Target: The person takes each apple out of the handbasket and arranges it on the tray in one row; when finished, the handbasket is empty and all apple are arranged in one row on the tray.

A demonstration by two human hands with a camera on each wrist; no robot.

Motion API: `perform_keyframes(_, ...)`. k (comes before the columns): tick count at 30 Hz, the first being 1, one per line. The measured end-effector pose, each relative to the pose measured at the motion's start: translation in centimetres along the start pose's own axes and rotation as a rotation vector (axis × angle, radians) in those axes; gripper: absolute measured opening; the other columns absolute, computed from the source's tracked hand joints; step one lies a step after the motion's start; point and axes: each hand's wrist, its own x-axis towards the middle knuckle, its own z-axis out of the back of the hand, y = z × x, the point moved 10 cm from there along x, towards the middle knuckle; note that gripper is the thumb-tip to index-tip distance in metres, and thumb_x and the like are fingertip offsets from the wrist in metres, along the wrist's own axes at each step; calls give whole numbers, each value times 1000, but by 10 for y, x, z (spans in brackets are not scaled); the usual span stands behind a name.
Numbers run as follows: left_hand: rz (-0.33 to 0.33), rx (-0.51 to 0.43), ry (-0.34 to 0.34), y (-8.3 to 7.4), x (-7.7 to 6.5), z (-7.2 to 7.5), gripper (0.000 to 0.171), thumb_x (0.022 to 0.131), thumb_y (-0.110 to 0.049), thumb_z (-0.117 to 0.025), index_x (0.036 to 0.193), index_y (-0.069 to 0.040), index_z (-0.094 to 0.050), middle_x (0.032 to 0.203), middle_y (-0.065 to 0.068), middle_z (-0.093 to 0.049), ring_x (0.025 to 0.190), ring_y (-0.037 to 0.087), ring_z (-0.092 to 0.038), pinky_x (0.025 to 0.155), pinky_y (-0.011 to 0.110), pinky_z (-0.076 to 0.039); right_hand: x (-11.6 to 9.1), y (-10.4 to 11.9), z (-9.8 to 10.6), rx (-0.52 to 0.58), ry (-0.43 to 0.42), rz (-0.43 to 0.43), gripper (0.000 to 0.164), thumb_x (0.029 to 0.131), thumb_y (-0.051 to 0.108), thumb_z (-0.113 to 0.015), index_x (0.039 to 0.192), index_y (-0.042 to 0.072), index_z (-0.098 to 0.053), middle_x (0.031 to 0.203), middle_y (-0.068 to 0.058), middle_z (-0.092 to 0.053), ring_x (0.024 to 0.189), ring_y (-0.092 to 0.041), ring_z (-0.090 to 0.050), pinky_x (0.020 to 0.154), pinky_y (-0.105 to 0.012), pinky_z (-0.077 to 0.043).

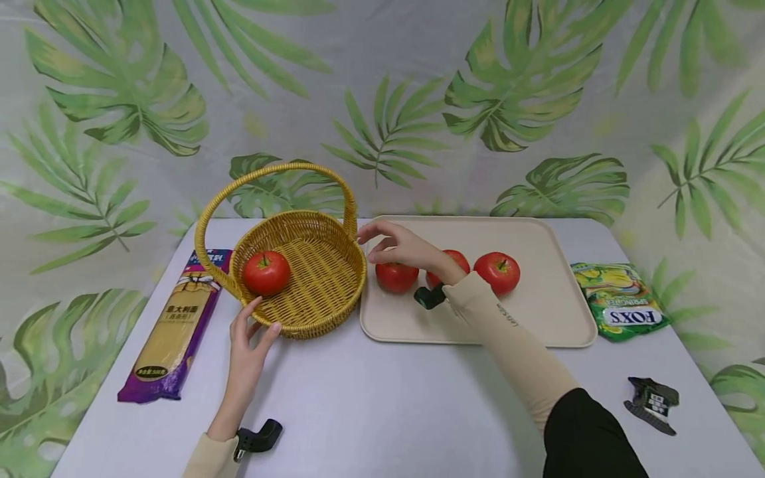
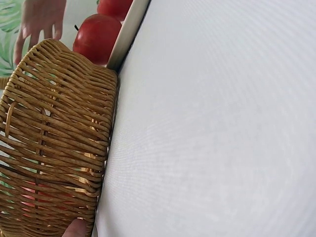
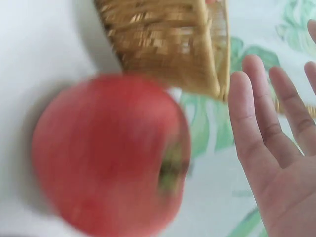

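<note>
A yellow wicker basket point(image 1: 323, 279) with a tall arched handle stands on the table. One red apple point(image 1: 266, 273) lies inside it, on its left side. My left hand point(image 1: 250, 342) touches the basket's front left wall with its fingertips; in the left wrist view one fingertip point(image 2: 75, 229) rests low against the weave. Over the left end of the beige tray point(image 1: 538, 318), beside the basket's right rim, my right hand point(image 1: 403, 249) hangs with nothing in it. Below and beside that arm, several apples point(image 1: 497, 273) lie on the tray, two of them partly covered.
A purple-edged pack of spaghetti point(image 1: 173, 332) lies left of the basket. To the tray's right is a green FOX'S bag point(image 1: 621, 302), with a small black packet point(image 1: 653, 404) nearer the front. A leaf-patterned cloth point(image 1: 382, 99) hangs behind the white table point(image 1: 382, 411).
</note>
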Motion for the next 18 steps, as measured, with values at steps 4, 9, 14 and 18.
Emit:
perform_keyframes(4, 4, 4, 4, 1, 0, -1, 62, 96, -23, -59, 150, -20, -28, 154, 8, -8, 135, 40, -22, 98, 65, -31, 20, 5, -19, -42, 24, -2, 42, 89, 2, -63, 130, 0, -50, 129, -15, -50, 110, -31, -54, 91, -34, -46)
perform_keyframes(9, 11, 3, 1, 3, 0, 0, 62, 96, -23, -59, 150, -19, -28, 154, 7, -7, 135, 40, -22, 98, 66, -31, 41, 6, -43, -26, 64, -46, 49, 89, 4, -64, 135, 7, -48, 131, -10, -49, 96, -23, -62, 84, -33, -50)
perform_keyframes(14, 12, 7, 4, 3, 1, 0, 63, 96, -23, -59, 150, -19, -28, 154, 7, -7, 135, 40, -22, 97, 66, -31, 58, 10, -64, -61, 82, -62, 55, 89, 4, -65, 139, 11, -45, 133, -11, -47, 96, -23, -61, 81, -31, -51)
perform_keyframes(18, 14, 14, 11, 3, 1, 0, 63, 96, -23, -59, 150, -18, -27, 155, 8, -6, 135, 41, -22, 97, 66, -31, 71, 13, -77, -96, 90, -71, 58, 89, 5, -66, 141, 12, -42, 137, -12, -44, 113, -23, -53, 82, -30, -50)
